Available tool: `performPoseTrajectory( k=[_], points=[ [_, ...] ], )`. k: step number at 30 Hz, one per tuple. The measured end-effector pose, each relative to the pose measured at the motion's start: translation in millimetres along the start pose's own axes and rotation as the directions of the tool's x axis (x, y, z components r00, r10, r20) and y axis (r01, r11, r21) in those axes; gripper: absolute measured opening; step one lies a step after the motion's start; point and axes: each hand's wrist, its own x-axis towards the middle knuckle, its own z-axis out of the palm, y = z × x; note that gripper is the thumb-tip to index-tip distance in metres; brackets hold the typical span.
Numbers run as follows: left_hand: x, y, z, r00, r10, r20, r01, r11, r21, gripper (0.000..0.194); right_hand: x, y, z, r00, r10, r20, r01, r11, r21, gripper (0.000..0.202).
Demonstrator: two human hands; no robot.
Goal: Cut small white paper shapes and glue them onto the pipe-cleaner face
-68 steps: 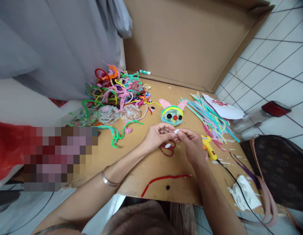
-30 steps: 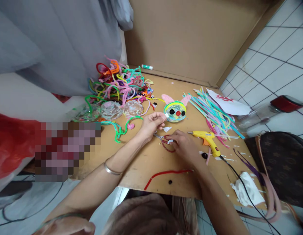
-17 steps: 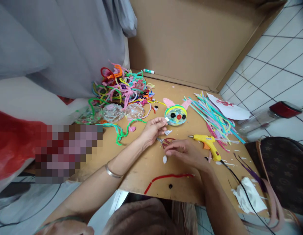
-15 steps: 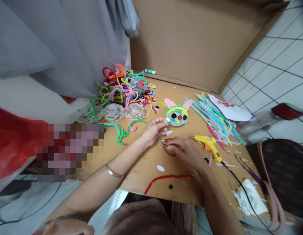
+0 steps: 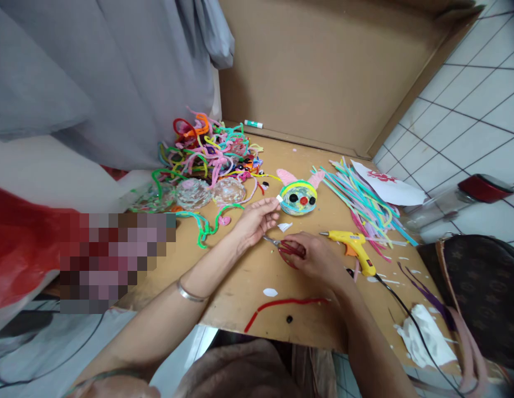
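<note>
My left hand (image 5: 259,220) pinches a small piece of white paper (image 5: 279,198) between thumb and fingertips. Closed around the red handles of a pair of scissors (image 5: 290,253) is my right hand (image 5: 317,255); the blades point left over the table. Just behind my left hand stands a round animal face (image 5: 299,199) with pink ears, black eyes, a red nose and a green and yellow band. A white paper scrap (image 5: 285,226) lies between my hands and the face. Nearer me are a white paper oval (image 5: 270,292) and a red pipe cleaner (image 5: 281,303).
A yellow glue gun (image 5: 352,246) with a black cord lies right of my right hand. Behind it spreads a bundle of pipe cleaners (image 5: 360,196). A tangled craft pile (image 5: 215,149) fills the back left. A brown bag (image 5: 476,298) sits at the right edge.
My left hand has shifted slightly left with the white paper. The right hand has gone from touching the scissors handles to gripping them, and the handles look tilted up.
</note>
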Motion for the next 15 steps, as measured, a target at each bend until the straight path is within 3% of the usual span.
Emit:
performPoseTrajectory(
  k=[4, 7, 11, 15],
  points=[
    [1, 12, -2.1, 1.000, 0.007, 0.008, -0.007, 0.997, -0.081, 0.009, -2, 7, -12, 0.989, 0.145, -0.006, -0.128, 0.893, 0.431, 0.040],
    [3, 16, -5.1, 1.000, 0.006, 0.011, -0.005, 0.993, -0.118, 0.010, -3, 11, -19, 0.984, 0.177, 0.031, -0.161, 0.792, 0.589, 0.044],
    [4, 17, -6.5, 1.000, 0.004, 0.010, -0.003, 0.992, -0.126, 0.007, -2, 16, -17, 0.983, 0.171, 0.062, -0.173, 0.775, 0.607, 0.044],
    [2, 14, -3.8, 1.000, -0.009, -0.005, 0.009, 0.994, -0.111, 0.006, -1, 19, -9, 0.991, 0.119, 0.055, -0.131, 0.924, 0.359, 0.031]
  ],
)
